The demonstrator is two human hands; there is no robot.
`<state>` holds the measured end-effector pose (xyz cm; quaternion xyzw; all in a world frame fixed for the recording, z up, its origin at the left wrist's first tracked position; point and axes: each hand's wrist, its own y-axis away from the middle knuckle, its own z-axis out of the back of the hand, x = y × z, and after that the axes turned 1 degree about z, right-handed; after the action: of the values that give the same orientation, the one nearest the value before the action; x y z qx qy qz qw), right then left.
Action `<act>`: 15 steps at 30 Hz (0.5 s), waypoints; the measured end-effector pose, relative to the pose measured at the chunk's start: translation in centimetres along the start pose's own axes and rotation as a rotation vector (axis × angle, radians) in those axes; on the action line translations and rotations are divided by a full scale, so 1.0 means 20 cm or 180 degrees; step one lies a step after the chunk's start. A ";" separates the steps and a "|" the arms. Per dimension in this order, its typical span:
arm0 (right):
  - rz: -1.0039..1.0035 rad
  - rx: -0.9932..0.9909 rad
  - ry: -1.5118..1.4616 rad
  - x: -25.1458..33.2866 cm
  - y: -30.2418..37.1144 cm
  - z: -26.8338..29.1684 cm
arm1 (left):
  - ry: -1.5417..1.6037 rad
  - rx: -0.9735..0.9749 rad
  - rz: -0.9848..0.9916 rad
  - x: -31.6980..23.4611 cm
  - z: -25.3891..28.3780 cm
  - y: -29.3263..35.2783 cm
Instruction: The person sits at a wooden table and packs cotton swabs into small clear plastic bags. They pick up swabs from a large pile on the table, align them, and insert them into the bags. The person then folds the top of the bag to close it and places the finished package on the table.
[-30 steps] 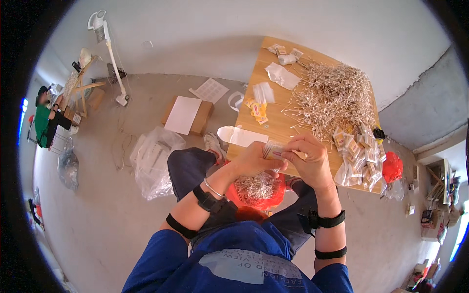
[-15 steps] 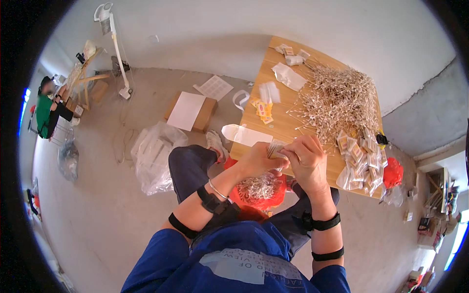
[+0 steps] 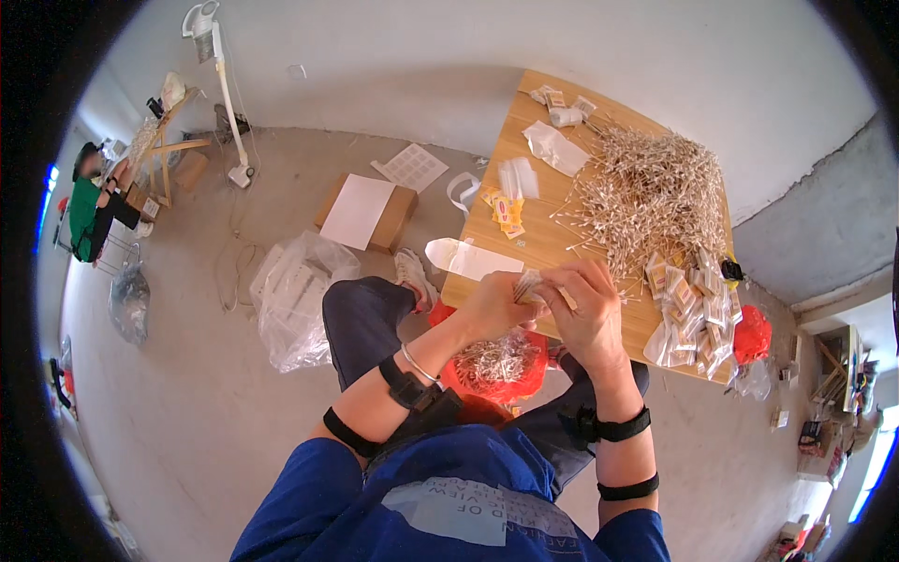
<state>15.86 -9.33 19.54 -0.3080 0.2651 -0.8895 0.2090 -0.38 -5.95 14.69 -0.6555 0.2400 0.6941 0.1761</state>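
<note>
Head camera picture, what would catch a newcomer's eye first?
The big heap of thin pale sticks on the far right of the wooden table. Next, the left hand and right hand meeting at the table's near edge over a small bundle of sticks, above a red bag in the lap.

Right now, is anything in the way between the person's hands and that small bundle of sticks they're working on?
Nothing visible is. The left hand and right hand both already touch the small bundle of sticks, held just above the near edge of the wooden table.
</note>
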 end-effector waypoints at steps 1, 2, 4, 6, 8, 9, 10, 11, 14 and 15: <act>0.0000 -0.0006 -0.0039 0.01 0.00 0.00 | -0.0159 -0.0034 -0.0050 0.01 0.00 0.00; 0.0000 -0.0013 -0.0079 0.01 -0.01 -0.01 | -0.0318 -0.0069 -0.0100 0.02 0.00 0.00; -0.0066 0.0043 -0.0123 0.04 -0.02 -0.01 | -0.0923 -0.0318 -0.0419 0.05 0.00 -0.01; -0.0196 0.0110 -0.0129 0.04 -0.02 -0.01 | -0.1242 -0.0517 -0.0534 0.06 -0.01 0.00; -0.0390 0.0183 -0.0091 0.04 -0.02 -0.02 | -0.1277 -0.0663 -0.0451 0.04 -0.02 0.01; -0.0422 0.0177 -0.0084 0.04 -0.02 -0.02 | -0.1270 -0.0763 -0.0528 0.05 -0.02 0.00; -0.0450 0.0173 -0.0076 0.05 -0.02 -0.02 | -0.1261 -0.0866 -0.0607 0.05 -0.02 0.00; -0.0478 0.0170 -0.0068 0.06 -0.02 -0.02 | -0.1252 -0.0970 -0.0685 0.06 -0.02 0.00; -0.0326 0.0135 -0.0109 0.05 -0.02 -0.02 | -0.1496 -0.1066 -0.0812 0.06 -0.01 0.00; -0.0232 0.0149 -0.0020 0.05 -0.03 -0.02 | -0.1483 -0.1071 -0.0821 0.06 -0.01 0.00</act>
<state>14.74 -9.32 20.00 -0.3153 0.2322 -0.9015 0.1844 -0.24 -6.15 13.45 -0.5238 -0.0102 0.8275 0.2020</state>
